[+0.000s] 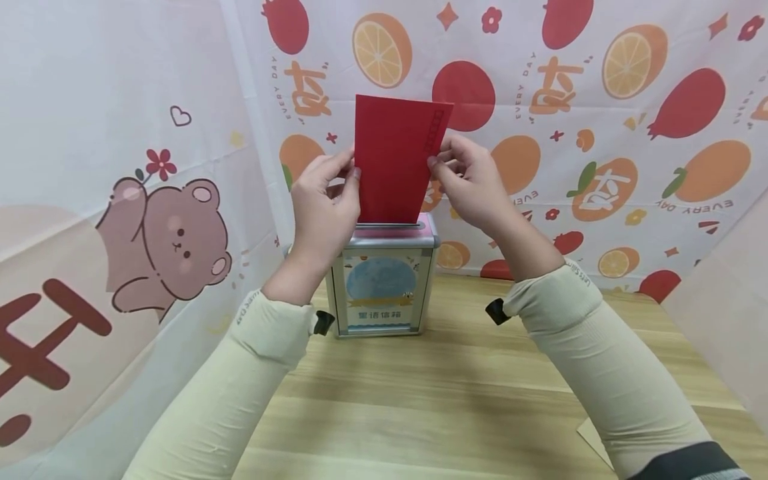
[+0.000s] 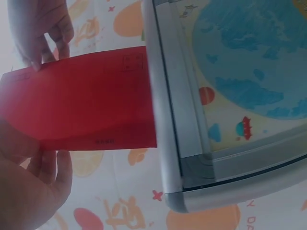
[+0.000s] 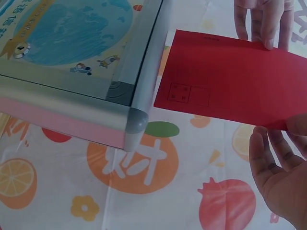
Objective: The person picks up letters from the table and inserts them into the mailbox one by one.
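A red envelope (image 1: 393, 160) with printed boxes stands upright over the top of a small letter box (image 1: 384, 287), its lower edge at the slot (image 1: 390, 225). Whether that edge is inside the slot I cannot tell. My left hand (image 1: 327, 203) pinches the envelope's left edge between thumb and fingers. At the opposite edge, my right hand (image 1: 471, 177) pinches it a little higher. In the left wrist view the envelope (image 2: 96, 103) lies between both hands, beside the box's silver frame (image 2: 163, 105). The right wrist view shows the envelope's (image 3: 230, 81) stamp boxes near the letter box.
The letter box stands on a wood-grain table (image 1: 384, 413) against a fruit-patterned cloth (image 1: 540, 100). A bear-printed cloth (image 1: 174, 240) hangs at the left. Part of a tan paper item (image 1: 593, 440) shows beside my right forearm.
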`<state>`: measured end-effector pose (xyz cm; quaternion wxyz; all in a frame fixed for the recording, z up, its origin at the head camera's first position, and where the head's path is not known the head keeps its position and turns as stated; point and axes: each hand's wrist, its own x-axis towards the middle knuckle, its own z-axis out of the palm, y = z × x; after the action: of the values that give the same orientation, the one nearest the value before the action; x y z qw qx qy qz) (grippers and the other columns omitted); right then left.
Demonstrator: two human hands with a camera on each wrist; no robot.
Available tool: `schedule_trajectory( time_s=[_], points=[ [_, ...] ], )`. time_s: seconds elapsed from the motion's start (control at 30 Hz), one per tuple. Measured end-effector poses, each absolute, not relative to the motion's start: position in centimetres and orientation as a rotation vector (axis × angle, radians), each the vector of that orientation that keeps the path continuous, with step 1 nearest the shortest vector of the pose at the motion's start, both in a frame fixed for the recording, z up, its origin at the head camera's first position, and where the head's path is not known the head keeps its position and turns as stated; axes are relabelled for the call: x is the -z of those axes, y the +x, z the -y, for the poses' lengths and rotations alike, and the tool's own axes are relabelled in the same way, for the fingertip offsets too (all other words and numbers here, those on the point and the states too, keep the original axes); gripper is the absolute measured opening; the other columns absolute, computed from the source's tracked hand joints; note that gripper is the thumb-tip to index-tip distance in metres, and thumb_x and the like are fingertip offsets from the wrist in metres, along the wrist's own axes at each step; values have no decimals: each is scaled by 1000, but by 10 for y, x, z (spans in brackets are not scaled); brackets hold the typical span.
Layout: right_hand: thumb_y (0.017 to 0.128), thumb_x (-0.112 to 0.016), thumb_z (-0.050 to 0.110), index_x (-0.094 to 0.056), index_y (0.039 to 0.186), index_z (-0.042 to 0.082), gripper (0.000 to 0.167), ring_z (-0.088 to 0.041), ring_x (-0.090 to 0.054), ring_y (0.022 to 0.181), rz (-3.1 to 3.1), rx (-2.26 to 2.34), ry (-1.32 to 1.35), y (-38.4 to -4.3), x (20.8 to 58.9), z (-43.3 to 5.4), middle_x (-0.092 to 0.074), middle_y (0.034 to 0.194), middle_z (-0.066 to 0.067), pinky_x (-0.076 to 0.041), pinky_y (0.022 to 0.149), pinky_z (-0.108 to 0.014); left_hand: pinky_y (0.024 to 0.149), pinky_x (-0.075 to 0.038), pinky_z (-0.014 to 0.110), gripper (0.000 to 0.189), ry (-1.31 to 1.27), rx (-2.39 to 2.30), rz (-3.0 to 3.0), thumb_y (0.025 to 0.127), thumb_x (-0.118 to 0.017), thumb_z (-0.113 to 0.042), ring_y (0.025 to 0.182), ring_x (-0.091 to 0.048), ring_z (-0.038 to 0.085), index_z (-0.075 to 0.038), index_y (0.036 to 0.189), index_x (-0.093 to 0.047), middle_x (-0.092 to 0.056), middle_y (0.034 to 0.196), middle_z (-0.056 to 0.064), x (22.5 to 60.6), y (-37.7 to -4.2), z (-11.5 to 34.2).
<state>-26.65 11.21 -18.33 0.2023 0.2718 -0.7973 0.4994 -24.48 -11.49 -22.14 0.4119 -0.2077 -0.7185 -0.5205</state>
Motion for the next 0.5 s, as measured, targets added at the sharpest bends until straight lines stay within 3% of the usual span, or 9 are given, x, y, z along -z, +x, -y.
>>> schedule_trajectory(
  time_s=[0.1, 0.23, 0.5],
  points=[
    [106, -59, 12, -68, 109, 4, 12, -22, -68, 81, 2255, -1373, 742, -268, 187, -113, -69, 102, -13, -49, 61, -27, 87, -65, 34, 32, -514, 1315, 1821, 102, -67, -4, 101, -72, 15, -5, 133, -73, -74, 107, 13, 225, -248, 115],
    [106, -60, 12, -68, 109, 5, 11, -22, -68, 83, 2287, -1334, 731, -272, 193, -112, -70, 103, -12, -46, 60, -27, 90, -65, 40, 32, -508, 1331, 1839, 102, -66, -2, 102, -72, 17, -3, 134, -73, -73, 110, 14, 231, -254, 117],
    [106, -63, 17, -62, 132, 7, 27, -23, -66, 115, 2359, -1260, 613, -277, 202, -115, -62, 129, -10, -58, 95, -39, 96, -62, 35, 35, -553, 1312, 1769, 99, -67, 2, 109, -69, 22, 0, 134, -71, -71, 117, 18, 236, -263, 123]
  ],
)
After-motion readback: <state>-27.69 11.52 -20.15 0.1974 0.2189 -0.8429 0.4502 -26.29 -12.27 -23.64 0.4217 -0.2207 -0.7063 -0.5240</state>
